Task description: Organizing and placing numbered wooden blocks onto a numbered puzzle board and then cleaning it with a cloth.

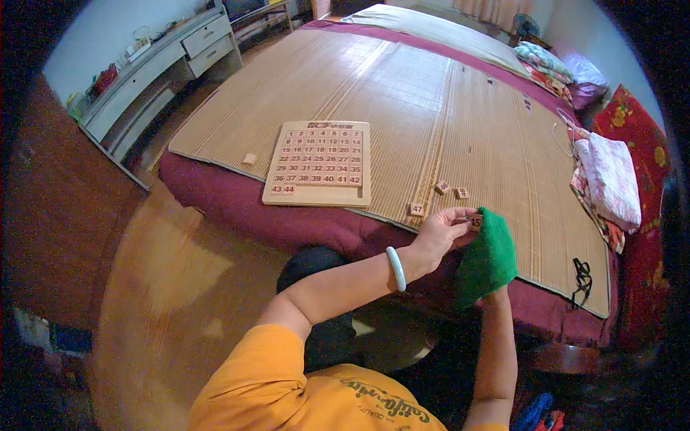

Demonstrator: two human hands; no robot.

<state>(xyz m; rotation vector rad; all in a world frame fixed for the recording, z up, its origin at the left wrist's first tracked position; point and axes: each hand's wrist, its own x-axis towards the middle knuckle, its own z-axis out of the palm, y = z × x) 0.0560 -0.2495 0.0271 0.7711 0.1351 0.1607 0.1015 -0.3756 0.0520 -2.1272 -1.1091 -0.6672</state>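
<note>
My left hand (439,231), with a pale bangle on its wrist, pinches the small wooden number tile 45 (475,223) between thumb and fingers. A green cloth (489,256) covers most of my right hand (496,295) and touches that tile; the fingers beneath are hidden. Just beyond my left hand lie loose tiles 47 (416,209), 46 (442,187) and 48 (462,193). To the left, a wooden number board (366,161) holds rows of tiles, with a bare stretch in its bottom row after 44. A blank-faced tile (249,159) sits left of the board.
A slatted bamboo mat (393,91) covers the bed, over a maroon sheet (215,199). Folded bedding (612,178) and a black cord (581,283) lie at the right. A desk with drawers (205,43) stands along the left wall.
</note>
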